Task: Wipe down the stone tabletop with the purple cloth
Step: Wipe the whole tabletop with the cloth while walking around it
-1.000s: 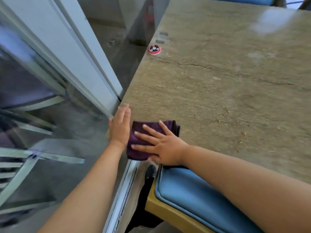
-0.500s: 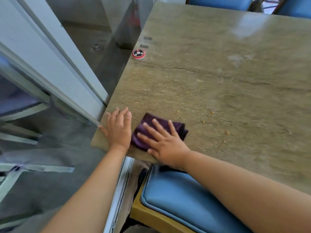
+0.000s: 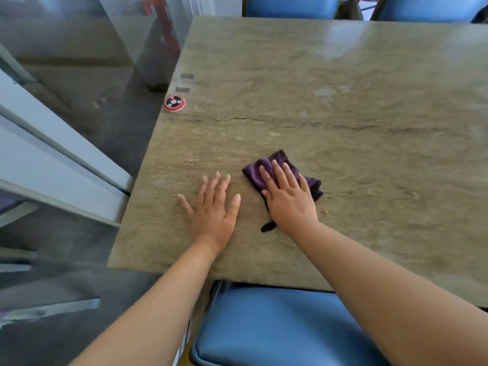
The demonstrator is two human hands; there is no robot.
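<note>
The stone tabletop (image 3: 343, 107) is greenish-brown with a long crack across it. A folded purple cloth (image 3: 266, 165) lies on its near left part. My right hand (image 3: 287, 196) lies flat on the cloth with straight fingers and presses it to the stone, covering most of it. My left hand (image 3: 211, 207) rests flat on the bare stone just left of the cloth, fingers spread, a small gap apart from it. A small crumb (image 3: 326, 211) sits on the stone right of my right wrist.
A red and black round button (image 3: 174, 103) sits at the table's left edge, with two small grey tags beyond it. A blue chair seat (image 3: 264, 328) is tucked under the near edge. Blue chair backs (image 3: 290, 6) stand at the far side. Glass panels and white frames (image 3: 60, 159) run along the left.
Both hands have moved away from the near left corner toward the table's middle. The right hand slid the cloth forward and right; the left hand left the table edge and lies flat on the stone.
</note>
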